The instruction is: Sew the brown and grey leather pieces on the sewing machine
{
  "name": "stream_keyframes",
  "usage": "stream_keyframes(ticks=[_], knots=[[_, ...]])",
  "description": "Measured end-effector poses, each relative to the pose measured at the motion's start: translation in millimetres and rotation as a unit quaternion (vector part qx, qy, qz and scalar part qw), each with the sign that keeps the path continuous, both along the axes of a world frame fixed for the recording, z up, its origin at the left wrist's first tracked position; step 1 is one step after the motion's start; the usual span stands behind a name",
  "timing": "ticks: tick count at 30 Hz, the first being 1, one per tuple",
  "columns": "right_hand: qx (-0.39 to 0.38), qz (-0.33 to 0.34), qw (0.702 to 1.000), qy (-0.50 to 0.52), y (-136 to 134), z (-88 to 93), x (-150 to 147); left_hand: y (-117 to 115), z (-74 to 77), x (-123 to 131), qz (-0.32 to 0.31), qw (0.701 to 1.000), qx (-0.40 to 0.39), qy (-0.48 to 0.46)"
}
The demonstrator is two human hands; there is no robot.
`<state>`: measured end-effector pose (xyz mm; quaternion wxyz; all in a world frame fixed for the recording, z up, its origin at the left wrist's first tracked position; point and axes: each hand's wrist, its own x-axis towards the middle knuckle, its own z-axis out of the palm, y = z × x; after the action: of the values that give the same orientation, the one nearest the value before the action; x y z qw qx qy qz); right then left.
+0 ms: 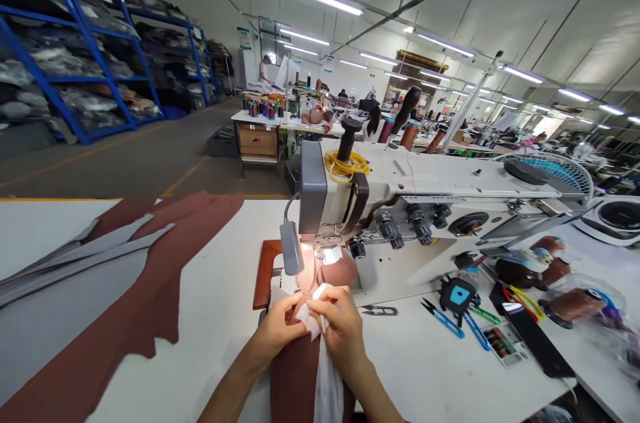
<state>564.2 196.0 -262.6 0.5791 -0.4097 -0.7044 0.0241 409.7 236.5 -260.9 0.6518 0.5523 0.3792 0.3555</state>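
Both my hands are together just in front of the needle area of a sewing machine (385,176). My left hand (278,326) pinches the edge of a brown fabric piece (293,380) together with a bit of white strip. Between the fingers of my right hand (343,326) is the thin white strip (327,380), which hangs down over the brown fabric toward me. More of the brown fabric (340,271) lies under the machine head, lit by a small lamp (291,248). The fingertips partly hide where the strip meets the fabric.
Left on the table lie brown and grey cut pieces (165,276). To the right are thread snips (380,310), blue scissors (443,318), a tape measure (457,294), a phone (537,336) and thread spools (575,306). Blue shelves (95,50) and another person (265,68) are farther back.
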Motion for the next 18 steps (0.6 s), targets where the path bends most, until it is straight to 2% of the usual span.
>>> stream_keyframes(ticks=[7, 9, 11, 14, 18], knots=[[-0.004, -0.036, 0.999, -0.019, -7, -18.1, -1, 4, 6.3, 0, -0.004, 0.991, 0.096, 0.097], [-0.008, -0.035, 0.999, 0.005, 2, -14.1, -5, 4, 7.0, 1, -0.002, 0.993, 0.088, 0.081], [-0.051, -0.021, 0.996, 0.064, 16, -7.9, -11, 2, 6.6, 0, -0.003, 0.998, 0.051, 0.042], [-0.174, 0.013, 0.961, 0.212, 33, -6.8, -8, -4, 4.5, -2, -0.011, 0.999, -0.039, -0.033], [-0.256, 0.014, 0.905, 0.341, 31, -31.5, 27, -5, 1.7, -4, -0.043, 0.989, -0.101, -0.098]])
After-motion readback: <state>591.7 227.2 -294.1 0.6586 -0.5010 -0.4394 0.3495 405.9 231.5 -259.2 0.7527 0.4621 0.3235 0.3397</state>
